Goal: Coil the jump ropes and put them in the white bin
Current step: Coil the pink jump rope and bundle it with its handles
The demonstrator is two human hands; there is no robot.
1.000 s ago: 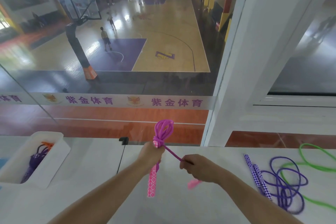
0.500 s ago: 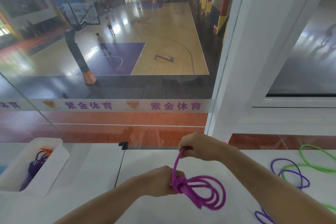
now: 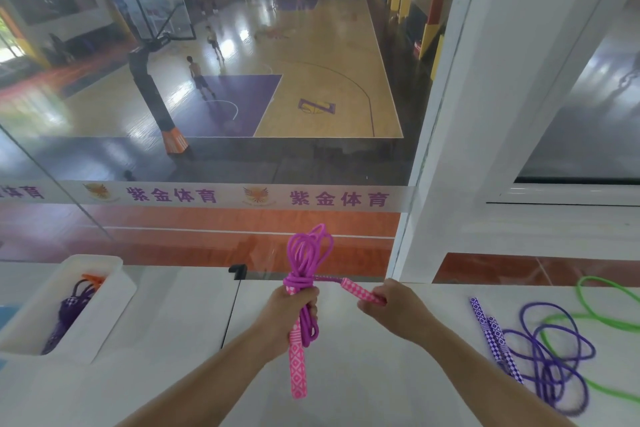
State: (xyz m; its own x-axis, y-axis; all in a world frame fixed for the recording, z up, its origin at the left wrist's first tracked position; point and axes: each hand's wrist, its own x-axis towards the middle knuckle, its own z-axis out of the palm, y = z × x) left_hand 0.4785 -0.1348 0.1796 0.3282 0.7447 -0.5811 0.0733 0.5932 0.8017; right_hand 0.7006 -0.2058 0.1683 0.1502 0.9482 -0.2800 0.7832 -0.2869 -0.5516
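Head view: the left hand is closed round the bundled pink jump rope, held upright above the white counter. The grip sits at the bundle's waist, just below the turns of cord wound round it. Above the fist the loops stand up in a narrow fan; below it, one pink patterned handle hangs straight down with a short loop of cord beside it. The right hand pinches the second pink handle, fingers curled over its near end. That handle lies tilted, its far end pointing toward the wraps, joined to them by a short, nearly level run of cord. The two hands are near each other, not touching.

The white bin stands on the counter well to the left, with a dark purple rope and an orange piece inside. On the right, a purple jump rope lies loose on the counter, its patterned handles side by side, overlapped by a green rope.
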